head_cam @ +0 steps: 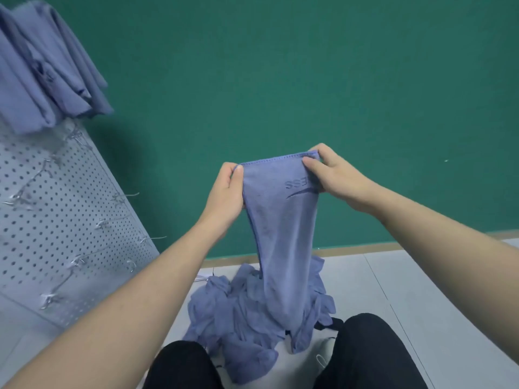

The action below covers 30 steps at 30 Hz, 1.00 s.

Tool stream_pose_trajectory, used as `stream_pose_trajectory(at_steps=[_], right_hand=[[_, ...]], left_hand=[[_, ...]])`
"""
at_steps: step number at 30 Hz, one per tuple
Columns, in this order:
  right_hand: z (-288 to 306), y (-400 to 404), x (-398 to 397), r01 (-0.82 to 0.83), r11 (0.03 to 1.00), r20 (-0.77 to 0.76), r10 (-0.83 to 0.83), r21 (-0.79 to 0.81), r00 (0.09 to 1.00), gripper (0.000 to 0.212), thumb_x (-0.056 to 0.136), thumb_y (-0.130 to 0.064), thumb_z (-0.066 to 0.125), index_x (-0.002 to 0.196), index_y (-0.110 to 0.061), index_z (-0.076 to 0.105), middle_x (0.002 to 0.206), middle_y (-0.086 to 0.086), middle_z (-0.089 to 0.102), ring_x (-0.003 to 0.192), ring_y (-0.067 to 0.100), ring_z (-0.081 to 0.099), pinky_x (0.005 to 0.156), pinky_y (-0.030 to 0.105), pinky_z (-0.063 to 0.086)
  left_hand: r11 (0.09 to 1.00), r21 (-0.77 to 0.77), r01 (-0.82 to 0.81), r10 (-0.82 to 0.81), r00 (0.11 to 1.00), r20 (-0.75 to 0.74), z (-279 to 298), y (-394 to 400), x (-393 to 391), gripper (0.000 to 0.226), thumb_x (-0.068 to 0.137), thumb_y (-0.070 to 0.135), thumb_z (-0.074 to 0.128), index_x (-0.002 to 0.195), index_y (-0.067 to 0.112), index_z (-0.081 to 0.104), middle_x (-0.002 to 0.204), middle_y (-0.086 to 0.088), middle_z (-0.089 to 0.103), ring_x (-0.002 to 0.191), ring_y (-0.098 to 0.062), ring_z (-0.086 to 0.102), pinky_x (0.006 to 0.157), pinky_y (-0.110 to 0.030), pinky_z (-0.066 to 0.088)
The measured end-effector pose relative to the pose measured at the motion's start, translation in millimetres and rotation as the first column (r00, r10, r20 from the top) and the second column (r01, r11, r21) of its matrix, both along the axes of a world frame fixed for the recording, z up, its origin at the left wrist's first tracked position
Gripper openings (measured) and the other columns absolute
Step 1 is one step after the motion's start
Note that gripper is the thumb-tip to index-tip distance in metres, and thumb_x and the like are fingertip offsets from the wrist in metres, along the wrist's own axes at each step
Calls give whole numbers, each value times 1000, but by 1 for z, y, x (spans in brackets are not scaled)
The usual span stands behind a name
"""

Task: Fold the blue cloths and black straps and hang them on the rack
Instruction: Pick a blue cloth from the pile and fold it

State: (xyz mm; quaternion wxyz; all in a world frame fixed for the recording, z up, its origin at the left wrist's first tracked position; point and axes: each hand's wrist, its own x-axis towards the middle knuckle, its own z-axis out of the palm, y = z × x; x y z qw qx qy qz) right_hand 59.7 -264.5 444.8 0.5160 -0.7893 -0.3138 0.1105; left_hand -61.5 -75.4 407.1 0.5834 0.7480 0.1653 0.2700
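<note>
Left hand (227, 189): fingers pinching the cloth's top left corner
Right hand (334, 176): fingers pinching the top right corner
Blue cloth (280, 220): held up mid-air above the pile, lower end hanging into it
Risk: tail may snag the pile (247, 313) and drag pieces along
Black strap (332, 324): partly buried, near right
Rack (64, 209): far left, folded cloths (42, 68) already hung
Obstruction: knees crowd the pile

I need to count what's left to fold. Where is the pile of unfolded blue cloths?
In the head view, the pile of blue cloths lies on the floor, bottom centre, just ahead of the person's knees.
</note>
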Motion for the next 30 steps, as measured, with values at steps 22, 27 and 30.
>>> stream_pose_trajectory(at_steps=[22, 27, 30], right_hand=[[36, 4, -36, 308, 910, -577, -98, 277, 811, 11, 99, -20, 59, 102, -10, 59, 91, 10, 67, 69, 18, 67, 57, 26, 58], [31, -12, -41, 129, 971, -668, 40, 202, 743, 58, 85, -61, 64, 108, -8, 66, 104, 21, 58, 91, 30, 59, 87, 37, 48], [23, -19, -47, -63, 989, -700, 140, 135, 701, 58, 93, -61, 51, 106, -7, 72, 107, 16, 72, 91, 27, 70, 84, 33, 54]], left_hand=[[815, -504, 287, -286, 955, 81, 24, -69, -41, 30, 98, 2, 55, 126, 13, 61, 119, -4, 73, 109, -17, 69, 91, -33, 54], [775, -579, 254, -222, 967, 127, 33, -67, -34, 26, 102, 3, 49, 125, 12, 57, 116, -8, 73, 104, -19, 71, 85, -34, 56], [764, -605, 226, -182, 974, 134, 38, -66, -34, 27, 104, 6, 46, 126, 19, 56, 119, -6, 72, 106, -18, 71, 85, -35, 57]])
